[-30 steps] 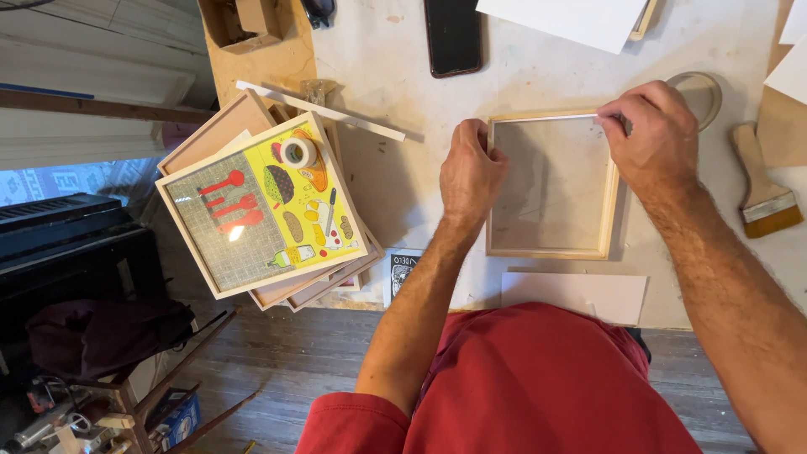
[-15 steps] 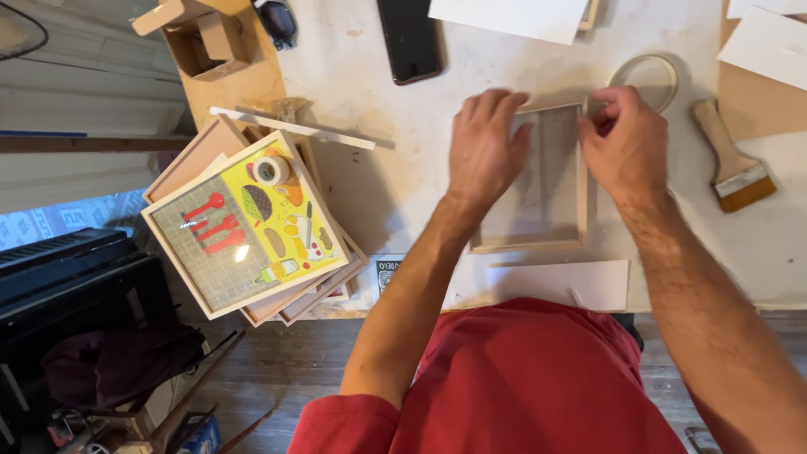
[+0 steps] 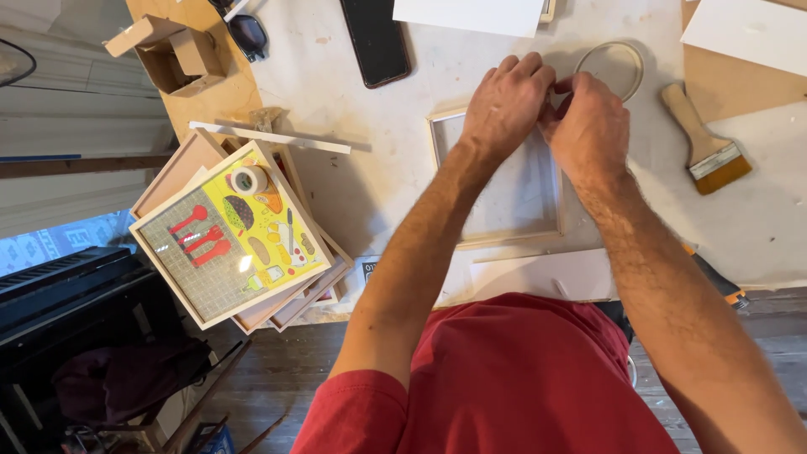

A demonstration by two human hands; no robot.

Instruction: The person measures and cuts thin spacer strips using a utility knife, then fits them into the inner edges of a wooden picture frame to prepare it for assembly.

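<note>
Hands meet at the far edge of a pale wooden picture frame [image 3: 496, 181] that lies flat on the white, scuffed worktable [image 3: 370, 168], just in front of the person's red-shirted body. The left hand [image 3: 507, 102] lies palm down over the far rail with its fingers curled on the far right corner; the right hand [image 3: 593, 126] presses close beside it, fingertips pinched on something too small to make out. They are together and touching, working one spot; whether they grip a strip, a tab or only the wood itself cannot be told.

Doing this well seems to call for steady downward pressure from the left hand so the frame does not slide, while the right hand makes the fine movement at the corner. Keeping both wrists low should help, and the near rail ought to stay flat on the table.

A thin ring of clear tape [image 3: 612, 69] lies just beyond the hands, and a flat wood-handled paintbrush [image 3: 699, 143] sits to the right, apart from them. To the left, well apart, a stack of framed prints [image 3: 235, 235] topped by a small white tape roll [image 3: 248, 179] overhangs the table edge. A black phone [image 3: 376, 38] lies at the far side.
</note>
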